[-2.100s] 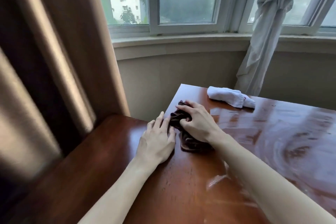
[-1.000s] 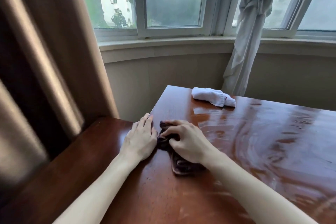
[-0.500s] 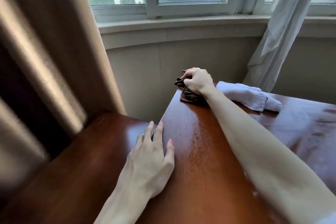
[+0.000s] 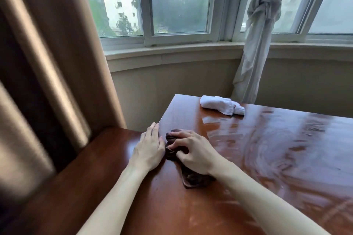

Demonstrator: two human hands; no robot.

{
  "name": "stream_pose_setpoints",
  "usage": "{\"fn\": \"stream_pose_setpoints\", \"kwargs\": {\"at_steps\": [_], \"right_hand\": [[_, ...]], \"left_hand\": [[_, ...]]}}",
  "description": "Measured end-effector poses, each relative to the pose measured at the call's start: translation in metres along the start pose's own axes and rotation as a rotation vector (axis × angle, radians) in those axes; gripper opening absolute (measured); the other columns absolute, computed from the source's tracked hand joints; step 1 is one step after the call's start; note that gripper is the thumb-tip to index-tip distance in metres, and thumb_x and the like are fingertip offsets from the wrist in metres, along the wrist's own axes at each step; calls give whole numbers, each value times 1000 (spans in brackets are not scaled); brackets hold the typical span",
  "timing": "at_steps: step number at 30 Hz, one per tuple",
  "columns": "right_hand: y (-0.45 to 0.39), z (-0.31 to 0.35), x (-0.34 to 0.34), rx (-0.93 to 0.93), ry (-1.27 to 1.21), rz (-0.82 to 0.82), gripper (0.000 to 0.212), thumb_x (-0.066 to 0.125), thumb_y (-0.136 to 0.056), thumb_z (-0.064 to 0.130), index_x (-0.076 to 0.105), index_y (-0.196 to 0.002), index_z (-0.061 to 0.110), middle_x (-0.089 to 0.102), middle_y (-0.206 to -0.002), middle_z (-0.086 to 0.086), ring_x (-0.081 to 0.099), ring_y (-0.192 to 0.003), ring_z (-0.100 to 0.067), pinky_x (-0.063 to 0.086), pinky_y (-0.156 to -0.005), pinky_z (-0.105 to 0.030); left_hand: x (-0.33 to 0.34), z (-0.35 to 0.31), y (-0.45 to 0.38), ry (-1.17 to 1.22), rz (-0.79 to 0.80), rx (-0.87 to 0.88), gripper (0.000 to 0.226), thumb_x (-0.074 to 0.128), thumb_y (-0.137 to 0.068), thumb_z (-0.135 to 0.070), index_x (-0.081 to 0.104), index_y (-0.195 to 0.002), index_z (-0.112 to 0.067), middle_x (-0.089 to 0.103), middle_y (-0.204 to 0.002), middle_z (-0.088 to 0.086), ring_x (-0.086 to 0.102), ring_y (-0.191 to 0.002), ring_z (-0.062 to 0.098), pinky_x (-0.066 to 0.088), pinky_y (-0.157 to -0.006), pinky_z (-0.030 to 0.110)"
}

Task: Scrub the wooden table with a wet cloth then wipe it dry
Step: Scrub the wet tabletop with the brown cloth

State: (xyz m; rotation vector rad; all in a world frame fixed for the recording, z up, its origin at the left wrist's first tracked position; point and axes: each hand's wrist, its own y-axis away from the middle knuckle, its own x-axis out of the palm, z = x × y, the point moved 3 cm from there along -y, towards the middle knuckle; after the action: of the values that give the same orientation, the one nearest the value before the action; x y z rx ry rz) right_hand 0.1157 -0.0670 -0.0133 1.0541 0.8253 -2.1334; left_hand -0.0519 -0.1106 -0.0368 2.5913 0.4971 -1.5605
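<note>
Scrubbing well means I keep my right hand (image 4: 193, 151) curled over the dark cloth (image 4: 191, 175), bearing down and overlapping strokes along the table (image 4: 277, 158) edge, while my left hand (image 4: 150, 149) lies flat, fingers straight, bracing beside it. The cloth sits bunched near the left edge (wet-looking, brown). Glossy streaks cover the top; a white cloth (image 4: 221, 107) waits at the far corner.

The left hand (image 4: 148, 151) is laid flat, palm down, with its fingers straight and held together, pointing away from the body. The right hand (image 4: 193, 153) is placed just beside it, its fingers curled and bent at the knuckles. Both bare forearms are extended forward, converging toward the hands.
</note>
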Motion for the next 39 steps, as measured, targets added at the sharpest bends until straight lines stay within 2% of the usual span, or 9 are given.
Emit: {"fn": "stream_pose_setpoints", "kwargs": {"at_steps": [6,9,13,17,22,25,29,33,39], "right_hand": [[-24,-34,4,27,-29,30,49,45,-73,33,76,-111,39,55,-145,21,43,-138,5,35,-116,-26],[-66,-54,4,77,32,10,43,50,-80,29,74,-115,37,53,-147,20,49,-134,-4,43,-111,-33],[-127,-71,-17,154,134,-30,41,56,-89,15,73,-124,28,54,-148,8,51,-131,-16,31,-92,-13],[-198,-126,-19,313,118,-109,39,54,-88,20,74,-116,38,55,-145,8,52,-131,-22,40,-104,-31],[-232,-146,-20,410,176,-108,39,54,-83,37,73,-118,38,54,-144,5,52,-129,-28,43,-103,-38],[-212,-133,-13,375,207,-69,37,59,-85,45,72,-119,35,50,-151,6,49,-131,-29,39,-106,-34],[-163,-95,-6,255,149,-21,29,64,-88,34,77,-111,20,59,-141,0,50,-130,-23,32,-101,-24],[-96,-45,-4,206,40,26,49,52,-76,46,76,-116,31,49,-154,6,37,-146,-15,28,-115,-27],[-3,4,9,150,125,-45,48,56,-85,33,64,-131,43,36,-158,23,24,-147,-9,32,-115,-30]], "left_hand": [[22,10,-30,2,45,16,53,29,-107,-38,27,-157,-23,18,-165,-15,28,-145,14,34,-114,38],[22,10,-26,6,43,22,54,29,-107,-40,24,-158,-24,14,-165,-17,27,-145,11,34,-115,37],[5,0,-2,6,-9,41,57,27,-106,-44,19,-160,-28,9,-165,-22,22,-145,5,31,-115,31],[13,8,-9,18,-64,34,59,27,-104,-48,18,-160,-32,9,-165,-25,25,-142,2,31,-115,26],[11,9,-9,14,-58,22,59,27,-104,-49,15,-160,-32,5,-164,-26,21,-145,0,29,-115,25],[9,7,-9,-3,-21,15,59,27,-104,-49,16,-160,-32,4,-165,-25,19,-147,2,32,-115,29],[7,5,-9,9,-26,-42,58,30,-105,-45,22,-159,-27,3,-168,-17,15,-150,8,29,-117,35],[4,3,-7,13,-59,-50,57,31,-105,-38,24,-159,-20,9,-169,-9,17,-151,13,29,-117,35],[-1,1,-1,35,-45,-27,56,31,-106,-34,24,-159,-17,11,-169,-5,18,-151,18,25,-118,35]]}}
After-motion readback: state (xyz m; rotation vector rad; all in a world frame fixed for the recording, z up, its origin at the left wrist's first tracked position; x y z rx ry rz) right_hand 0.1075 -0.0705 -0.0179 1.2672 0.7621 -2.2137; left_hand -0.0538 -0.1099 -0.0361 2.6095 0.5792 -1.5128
